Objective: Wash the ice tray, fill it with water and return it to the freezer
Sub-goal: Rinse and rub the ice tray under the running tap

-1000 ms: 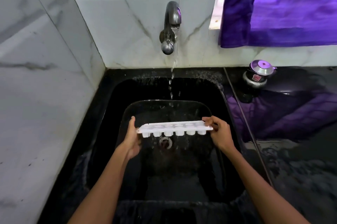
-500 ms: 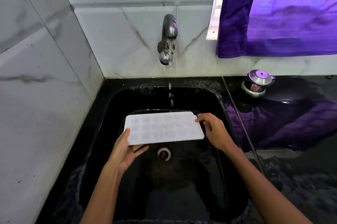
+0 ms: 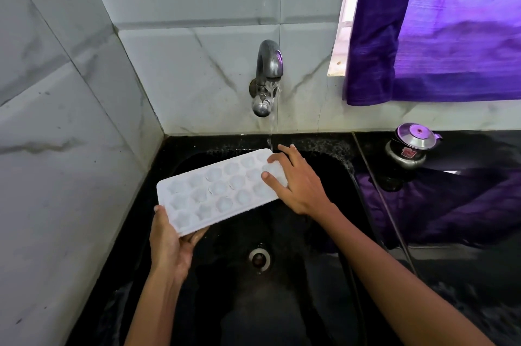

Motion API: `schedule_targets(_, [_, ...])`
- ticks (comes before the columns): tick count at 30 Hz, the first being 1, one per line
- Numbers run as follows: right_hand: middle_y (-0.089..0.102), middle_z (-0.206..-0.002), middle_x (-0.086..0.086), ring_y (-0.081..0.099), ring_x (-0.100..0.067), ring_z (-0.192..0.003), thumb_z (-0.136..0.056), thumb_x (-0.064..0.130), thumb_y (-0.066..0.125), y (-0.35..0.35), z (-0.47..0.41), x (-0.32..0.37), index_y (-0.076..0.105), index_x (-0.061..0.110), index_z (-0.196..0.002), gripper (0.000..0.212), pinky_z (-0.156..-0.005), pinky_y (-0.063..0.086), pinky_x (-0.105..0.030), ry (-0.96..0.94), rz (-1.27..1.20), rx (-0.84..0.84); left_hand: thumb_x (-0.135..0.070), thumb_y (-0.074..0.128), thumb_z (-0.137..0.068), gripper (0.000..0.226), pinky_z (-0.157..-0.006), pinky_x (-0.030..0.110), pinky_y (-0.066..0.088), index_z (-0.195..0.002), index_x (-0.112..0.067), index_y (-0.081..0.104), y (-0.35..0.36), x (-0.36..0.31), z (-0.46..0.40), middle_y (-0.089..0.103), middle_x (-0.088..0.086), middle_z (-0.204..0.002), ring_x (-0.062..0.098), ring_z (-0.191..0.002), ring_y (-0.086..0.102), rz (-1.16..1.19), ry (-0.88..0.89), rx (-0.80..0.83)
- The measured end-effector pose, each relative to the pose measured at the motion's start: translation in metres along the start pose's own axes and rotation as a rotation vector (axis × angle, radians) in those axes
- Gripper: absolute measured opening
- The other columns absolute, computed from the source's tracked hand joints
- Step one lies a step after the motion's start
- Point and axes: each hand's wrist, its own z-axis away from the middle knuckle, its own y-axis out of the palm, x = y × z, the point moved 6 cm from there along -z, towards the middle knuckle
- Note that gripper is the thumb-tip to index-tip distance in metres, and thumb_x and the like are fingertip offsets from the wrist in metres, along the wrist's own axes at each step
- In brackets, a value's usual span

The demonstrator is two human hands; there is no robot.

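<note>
Fingers of our left hand (image 3: 169, 244) grip the near-left corner of the white ice tray (image 3: 217, 190) over the black sink (image 3: 324, 233), while our right hand (image 3: 296, 182) presses spread fingers on its far-right end beneath the running tap (image 3: 266, 77).

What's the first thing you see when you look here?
A white ice tray held tilted over the black sink, the left hand gripping its near corner and the right hand on its far end. Behind it, water runs from the tap; purple curtain at upper right.
</note>
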Motion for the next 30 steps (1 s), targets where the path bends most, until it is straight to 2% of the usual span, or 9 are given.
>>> schedule_targets(5, [0.015,-0.159,0.000,-0.004,-0.019,-0.148,-0.087,0.068,0.034,0.002,-0.010,0.002,0.039,0.038,-0.136,0.058,-0.119,0.006,-0.049,-0.051,0.132,0.117,-0.042,0.030,-0.100,0.043,-0.063,0.034,0.059,-0.126,-0.020,0.056,-0.003,-0.001,0.006,0.070,0.004,-0.113,0.022,-0.097,0.070,0.001,0.034,-0.017])
schedule_targets(11, [0.006,-0.160,0.000,-0.012,-0.022,-0.147,-0.082,0.076,0.029,0.005,-0.015,-0.004,0.028,0.042,-0.144,0.070,-0.118,0.000,-0.054,-0.093,0.308,0.226,-0.040,0.030,-0.100,0.042,-0.063,0.035,0.059,-0.125,-0.020,0.056,-0.001,0.002,0.010,0.071,0.004,-0.112,0.022,-0.096,0.070,-0.043,0.049,-0.006])
schedule_targets(17, [0.027,-0.153,0.001,0.002,-0.024,-0.147,-0.083,0.073,0.032,0.003,-0.016,-0.005,0.043,0.031,-0.135,0.067,-0.119,0.003,-0.051,-0.164,0.376,0.131,-0.040,0.029,-0.101,0.042,-0.064,0.035,0.059,-0.126,-0.019,0.056,0.002,0.010,0.013,0.070,0.006,-0.114,0.023,-0.097,0.070,-0.066,0.032,-0.003])
schedule_targets(23, [0.013,-0.158,0.003,-0.005,-0.025,-0.147,-0.082,0.076,0.032,0.003,-0.022,-0.001,0.040,0.033,-0.139,0.072,-0.117,-0.004,-0.054,-0.191,0.342,0.144,-0.038,0.028,-0.101,0.043,-0.063,0.034,0.059,-0.126,-0.019,0.056,0.002,0.005,0.012,0.070,0.006,-0.114,0.022,-0.096,0.070,-0.064,0.037,0.008])
schedule_targets(27, [0.028,-0.152,0.000,0.002,-0.027,-0.147,-0.080,0.077,0.035,0.001,-0.021,0.003,0.050,0.030,-0.129,0.070,-0.117,-0.003,-0.054,-0.207,0.394,0.071,-0.037,0.029,-0.100,0.042,-0.068,0.037,0.059,-0.126,-0.019,0.056,-0.001,0.005,0.012,0.069,0.007,-0.116,0.024,-0.099,0.069,-0.076,0.046,0.004])
schedule_targets(30, [0.031,-0.152,0.000,0.002,-0.030,-0.147,-0.074,0.083,0.023,-0.001,-0.020,0.006,0.054,0.030,-0.123,0.078,-0.114,-0.005,-0.060,-0.196,0.502,0.004,-0.036,0.030,-0.100,0.041,-0.072,0.040,0.059,-0.127,-0.019,0.056,0.000,0.006,0.014,0.067,0.007,-0.119,0.026,-0.103,0.067,-0.077,0.056,0.001])
